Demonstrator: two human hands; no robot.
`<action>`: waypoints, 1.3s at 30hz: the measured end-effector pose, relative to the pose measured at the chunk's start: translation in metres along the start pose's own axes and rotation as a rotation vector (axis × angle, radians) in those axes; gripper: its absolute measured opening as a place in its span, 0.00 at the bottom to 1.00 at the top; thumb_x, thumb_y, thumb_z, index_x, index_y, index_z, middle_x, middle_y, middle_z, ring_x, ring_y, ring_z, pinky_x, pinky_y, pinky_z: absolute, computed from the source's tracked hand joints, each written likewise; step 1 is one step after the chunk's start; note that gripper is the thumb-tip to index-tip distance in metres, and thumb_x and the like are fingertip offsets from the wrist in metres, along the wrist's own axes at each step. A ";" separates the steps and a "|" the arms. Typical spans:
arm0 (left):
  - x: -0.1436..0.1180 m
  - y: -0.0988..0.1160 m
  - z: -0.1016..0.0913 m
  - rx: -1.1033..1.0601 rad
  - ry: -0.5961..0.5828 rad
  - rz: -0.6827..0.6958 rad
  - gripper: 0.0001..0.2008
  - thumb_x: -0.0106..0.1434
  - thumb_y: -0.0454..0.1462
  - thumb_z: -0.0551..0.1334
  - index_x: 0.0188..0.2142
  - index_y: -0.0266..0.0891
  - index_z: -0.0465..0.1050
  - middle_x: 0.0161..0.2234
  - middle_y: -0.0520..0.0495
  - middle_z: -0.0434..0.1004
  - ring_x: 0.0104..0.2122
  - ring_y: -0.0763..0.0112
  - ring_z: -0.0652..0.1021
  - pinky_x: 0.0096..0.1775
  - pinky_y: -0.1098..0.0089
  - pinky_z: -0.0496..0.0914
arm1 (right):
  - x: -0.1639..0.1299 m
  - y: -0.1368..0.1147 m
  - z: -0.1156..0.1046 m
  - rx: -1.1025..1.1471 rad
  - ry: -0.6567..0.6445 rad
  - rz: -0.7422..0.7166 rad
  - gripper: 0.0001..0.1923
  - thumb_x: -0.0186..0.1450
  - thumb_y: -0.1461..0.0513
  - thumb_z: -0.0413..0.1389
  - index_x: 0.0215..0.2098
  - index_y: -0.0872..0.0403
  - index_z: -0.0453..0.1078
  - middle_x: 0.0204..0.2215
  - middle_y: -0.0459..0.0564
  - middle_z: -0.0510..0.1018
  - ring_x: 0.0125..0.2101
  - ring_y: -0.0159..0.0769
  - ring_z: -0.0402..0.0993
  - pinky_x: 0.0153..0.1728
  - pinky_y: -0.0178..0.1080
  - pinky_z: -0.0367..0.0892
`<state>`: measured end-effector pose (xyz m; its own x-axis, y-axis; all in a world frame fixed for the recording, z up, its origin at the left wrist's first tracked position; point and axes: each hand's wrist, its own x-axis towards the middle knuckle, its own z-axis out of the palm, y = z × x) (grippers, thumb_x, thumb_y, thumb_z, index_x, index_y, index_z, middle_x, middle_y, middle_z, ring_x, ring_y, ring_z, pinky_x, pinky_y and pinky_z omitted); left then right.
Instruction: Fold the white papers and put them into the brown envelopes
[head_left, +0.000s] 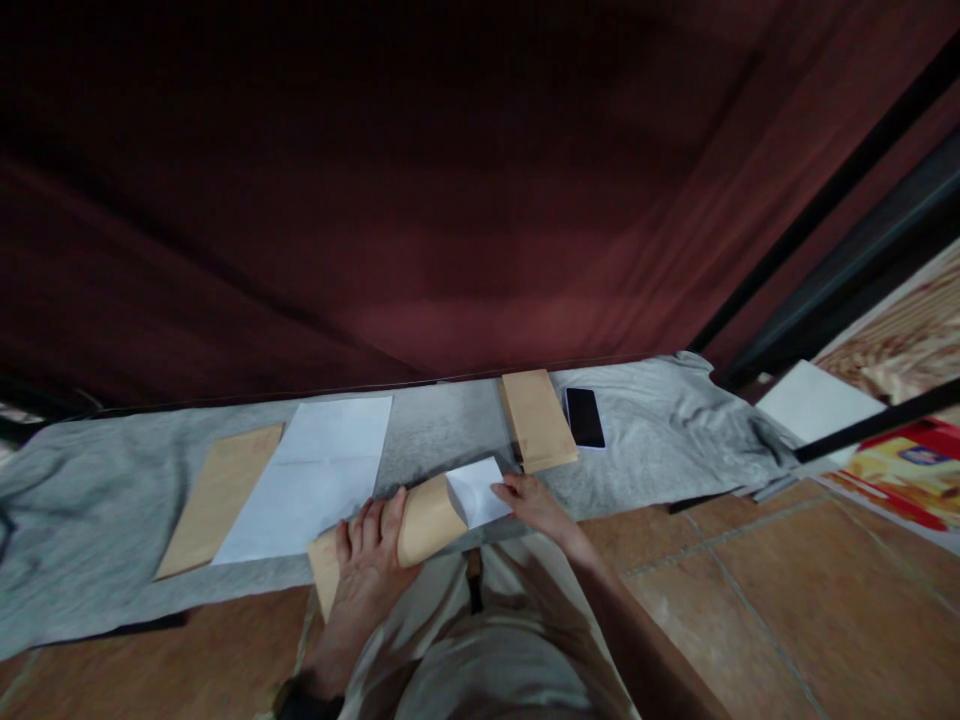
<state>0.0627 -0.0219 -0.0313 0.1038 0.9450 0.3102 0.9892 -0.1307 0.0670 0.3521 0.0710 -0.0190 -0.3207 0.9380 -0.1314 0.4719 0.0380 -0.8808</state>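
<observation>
My right hand point(532, 502) pinches the outer edge of a folded white paper point(478, 490), which lies partly inside the mouth of a brown envelope point(431, 522). Over the envelope's left part, my left hand point(369, 548) grips it with the fingers across its top. The envelope bulges a little and sits at the near edge of the cloth, close to my lap. How far the paper goes inside is hidden. Beyond my right hand lies a stack of brown envelopes point(541, 420). To the left, a large creased white sheet point(319, 470) partly covers another brown envelope point(217, 500).
A grey cloth point(652, 440) covers the long narrow surface. A dark phone point(585, 417) lies right of the envelope stack. Behind hangs a dark red curtain point(465, 250). At right are black bars point(825, 205), a white panel point(817, 400) and a red-and-yellow printed package point(907, 470).
</observation>
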 end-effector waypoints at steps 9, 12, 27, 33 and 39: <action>0.010 0.021 -0.005 -0.087 0.010 0.060 0.46 0.56 0.38 0.66 0.72 0.37 0.52 0.60 0.31 0.69 0.64 0.43 0.66 0.68 0.42 0.47 | 0.003 0.006 0.035 0.013 0.045 -0.112 0.18 0.70 0.58 0.56 0.21 0.51 0.71 0.25 0.45 0.75 0.30 0.35 0.72 0.34 0.35 0.65; 0.012 0.025 -0.005 -0.082 0.005 0.080 0.47 0.56 0.37 0.66 0.73 0.37 0.51 0.61 0.32 0.68 0.65 0.43 0.65 0.68 0.42 0.47 | 0.002 0.002 0.044 0.068 0.050 -0.061 0.15 0.69 0.60 0.55 0.24 0.52 0.74 0.28 0.47 0.78 0.32 0.36 0.75 0.34 0.35 0.67; 0.026 0.026 -0.009 -0.087 0.002 0.127 0.45 0.59 0.36 0.65 0.73 0.39 0.50 0.62 0.31 0.67 0.66 0.43 0.64 0.68 0.41 0.46 | 0.000 -0.001 0.063 0.367 0.280 0.072 0.11 0.64 0.54 0.57 0.30 0.50 0.77 0.28 0.47 0.79 0.30 0.38 0.73 0.31 0.36 0.68; 0.028 0.028 -0.008 -0.116 -0.001 0.140 0.44 0.59 0.36 0.65 0.73 0.39 0.51 0.63 0.31 0.67 0.67 0.43 0.63 0.68 0.40 0.45 | 0.003 -0.003 0.062 0.369 0.296 0.087 0.16 0.64 0.52 0.55 0.24 0.51 0.73 0.24 0.47 0.77 0.26 0.36 0.70 0.28 0.36 0.64; 0.029 0.028 -0.008 -0.090 -0.002 0.143 0.44 0.60 0.35 0.65 0.73 0.39 0.50 0.62 0.31 0.67 0.66 0.43 0.64 0.68 0.40 0.46 | 0.000 -0.009 0.063 0.386 0.334 0.107 0.09 0.62 0.57 0.57 0.28 0.51 0.74 0.26 0.47 0.78 0.29 0.38 0.73 0.30 0.36 0.66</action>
<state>0.0926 -0.0009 -0.0131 0.2431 0.9153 0.3212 0.9510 -0.2901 0.1070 0.2963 0.0493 -0.0401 0.0217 0.9909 -0.1329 0.1299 -0.1346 -0.9823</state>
